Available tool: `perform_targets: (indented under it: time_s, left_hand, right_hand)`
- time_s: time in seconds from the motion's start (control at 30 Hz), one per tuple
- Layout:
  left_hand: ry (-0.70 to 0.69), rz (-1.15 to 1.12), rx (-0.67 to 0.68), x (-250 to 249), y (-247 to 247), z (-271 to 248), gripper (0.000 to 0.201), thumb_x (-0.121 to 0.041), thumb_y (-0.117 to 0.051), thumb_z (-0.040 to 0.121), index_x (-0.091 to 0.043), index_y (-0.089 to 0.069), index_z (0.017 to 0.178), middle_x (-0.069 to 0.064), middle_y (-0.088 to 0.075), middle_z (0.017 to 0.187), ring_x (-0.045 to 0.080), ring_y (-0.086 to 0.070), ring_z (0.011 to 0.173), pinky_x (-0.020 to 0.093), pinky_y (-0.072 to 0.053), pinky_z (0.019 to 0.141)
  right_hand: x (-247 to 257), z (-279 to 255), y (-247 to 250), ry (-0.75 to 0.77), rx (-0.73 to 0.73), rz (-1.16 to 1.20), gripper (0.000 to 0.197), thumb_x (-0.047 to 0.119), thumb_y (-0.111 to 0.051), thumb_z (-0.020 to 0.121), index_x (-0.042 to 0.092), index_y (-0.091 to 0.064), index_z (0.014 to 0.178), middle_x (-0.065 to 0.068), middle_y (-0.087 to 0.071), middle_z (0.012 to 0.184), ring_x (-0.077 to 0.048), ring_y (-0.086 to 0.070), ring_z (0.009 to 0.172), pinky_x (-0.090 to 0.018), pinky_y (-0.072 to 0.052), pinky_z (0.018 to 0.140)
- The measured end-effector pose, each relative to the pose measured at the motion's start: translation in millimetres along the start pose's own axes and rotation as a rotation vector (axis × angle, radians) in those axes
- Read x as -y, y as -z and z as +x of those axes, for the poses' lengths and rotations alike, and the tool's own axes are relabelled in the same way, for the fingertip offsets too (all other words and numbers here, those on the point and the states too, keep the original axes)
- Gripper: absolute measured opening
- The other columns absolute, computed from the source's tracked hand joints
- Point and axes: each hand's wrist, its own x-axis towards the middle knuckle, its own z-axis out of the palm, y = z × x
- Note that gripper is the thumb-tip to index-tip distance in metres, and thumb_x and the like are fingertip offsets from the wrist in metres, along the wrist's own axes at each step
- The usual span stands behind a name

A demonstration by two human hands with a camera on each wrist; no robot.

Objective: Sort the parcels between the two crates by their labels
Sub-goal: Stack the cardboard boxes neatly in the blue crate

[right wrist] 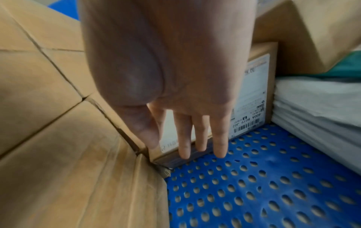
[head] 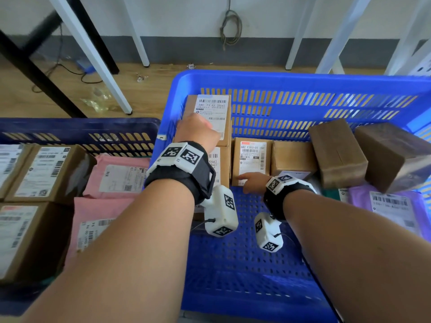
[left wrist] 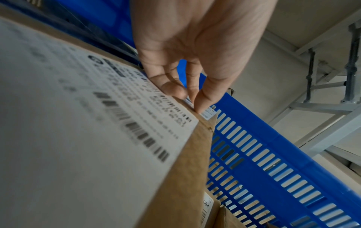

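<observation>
Two crates stand side by side: a dark blue crate (head: 81, 124) on the left and a bright blue crate (head: 279, 80) on the right. In the bright one, a tall cardboard box (head: 217, 106) labelled "E56" leans against the back wall. My left hand (head: 198, 131) is curled on it, and in the left wrist view the left hand (left wrist: 191, 98) pinches the top edge of the box (left wrist: 78, 123) between thumb and fingers. My right hand (head: 253, 181) is low beside a smaller labelled box (head: 251, 157). In the right wrist view the right hand (right wrist: 185, 151) has straight fingers (right wrist: 220, 145) against that box's lower front edge.
More boxes lie in the bright crate: a plain one (head: 291, 157) and two brown taped ones (head: 338, 155) at the right, plus a purple mailer (head: 391, 206). The dark crate holds labelled boxes (head: 44, 171) and pink mailers (head: 116, 176). White table legs (head: 93, 54) stand behind.
</observation>
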Motion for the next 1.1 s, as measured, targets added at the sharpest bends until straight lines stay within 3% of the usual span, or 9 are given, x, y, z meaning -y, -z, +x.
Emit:
perform_targets:
  time_s: [0.07,0.2,0.27,0.37,0.47,0.57,0.73,0.87,1.1]
  left_hand:
    - [0.003,-0.002,-0.001,-1,1,-1,0.019,-0.007,-0.06,0.081,-0.02,-0.052,0.071,0.004,-0.058,0.1,0.022,-0.061,0.094,0.037,-0.056,0.079]
    - [0.007,0.0,-0.002,-2,1,-2,0.026,-0.004,-0.059,0.081,-0.02,-0.047,0.064,-0.001,-0.051,0.081,0.022,-0.059,0.087,0.04,-0.056,0.081]
    - [0.007,-0.009,0.012,-2,2,-3,0.019,-0.005,-0.06,0.08,-0.02,-0.053,0.072,0.001,-0.056,0.092,0.021,-0.059,0.089,0.04,-0.056,0.082]
    - [0.007,-0.019,0.034,-1,4,-5,0.017,-0.008,-0.062,0.08,-0.017,-0.061,0.095,0.006,-0.056,0.114,0.023,-0.06,0.098,0.039,-0.055,0.084]
    - [0.0,-0.038,0.065,1,7,-4,0.021,-0.009,-0.063,0.081,-0.014,-0.062,0.101,0.005,-0.058,0.109,0.026,-0.062,0.101,0.04,-0.055,0.086]
    - [-0.001,-0.03,0.062,2,5,-1,0.024,-0.009,-0.064,0.08,-0.014,-0.061,0.103,0.004,-0.059,0.108,0.026,-0.063,0.099,0.039,-0.055,0.086]
    - [-0.012,-0.014,0.035,1,3,-1,0.026,-0.01,-0.065,0.08,-0.014,-0.063,0.105,0.005,-0.059,0.113,0.023,-0.062,0.099,0.035,-0.055,0.084]
    - [-0.01,-0.007,0.034,1,5,-2,0.025,-0.01,-0.066,0.08,-0.014,-0.063,0.104,0.004,-0.06,0.109,0.022,-0.062,0.095,0.032,-0.054,0.08]
    - [-0.053,0.11,0.08,-20,3,-8,0.019,-0.008,-0.065,0.079,-0.014,-0.064,0.097,0.0,-0.056,0.092,0.019,-0.054,0.085,0.03,-0.05,0.077]
  right_hand:
    - [-3,6,0,0.033,-0.016,-0.019,0.046,0.006,-0.05,0.094,0.016,-0.049,0.139,-0.004,-0.049,0.142,-0.022,-0.047,0.13,-0.012,-0.046,0.075]
    - [-4,13,11,0.152,-0.354,-0.141,0.036,0.01,-0.047,0.091,0.02,-0.066,0.12,-0.001,-0.06,0.129,-0.021,-0.058,0.115,-0.029,-0.051,0.093]
    - [-5,24,18,0.19,-0.427,-0.207,0.046,0.01,-0.048,0.086,0.024,-0.059,0.128,-0.001,-0.053,0.137,-0.022,-0.055,0.118,-0.029,-0.048,0.094]
    - [-6,39,20,0.182,-0.305,-0.373,0.061,0.016,-0.056,0.083,0.024,-0.041,0.142,-0.003,-0.032,0.148,-0.027,-0.038,0.134,-0.036,-0.04,0.105]
    - [-11,52,16,0.127,-0.195,-0.547,0.089,0.033,-0.076,0.073,0.025,-0.027,0.147,-0.005,-0.019,0.149,-0.033,-0.027,0.139,-0.045,-0.035,0.11]
    - [-13,58,11,0.066,-0.139,-0.636,0.117,0.029,-0.086,0.064,0.032,-0.009,0.152,-0.005,-0.001,0.157,-0.036,-0.014,0.144,-0.053,-0.034,0.109]
    - [-6,60,4,0.044,-0.214,-0.592,0.087,-0.002,-0.056,0.084,0.035,-0.015,0.151,-0.009,-0.002,0.157,-0.041,-0.015,0.141,-0.053,-0.037,0.107]
    - [-7,48,12,0.133,-0.251,-0.539,0.062,0.014,-0.062,0.084,0.022,-0.04,0.141,-0.011,-0.036,0.141,-0.033,-0.039,0.13,-0.041,-0.041,0.105]
    - [-22,5,57,0.222,-0.576,-0.429,0.053,0.012,-0.063,0.082,0.02,-0.05,0.132,-0.006,-0.047,0.132,-0.025,-0.044,0.126,-0.036,-0.042,0.101]
